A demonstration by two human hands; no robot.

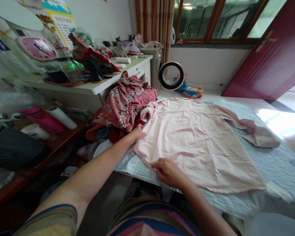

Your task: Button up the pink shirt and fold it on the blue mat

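A pale pink shirt (194, 137) lies spread flat on a light blue quilt (280, 164), one sleeve stretched out to the right. My left hand (137, 133) is closed on the shirt's left edge, near the shoulder. My right hand (168, 171) rests on the near hem with its fingers curled, pinching the cloth at the near left corner.
A heap of red and floral clothes (124, 105) sits just left of the shirt. Behind it stands a cluttered white desk (95, 87) with a pink clock (36, 48). A round fan (171, 76), a toy car (190, 90) and a dark red door (272, 62) lie beyond.
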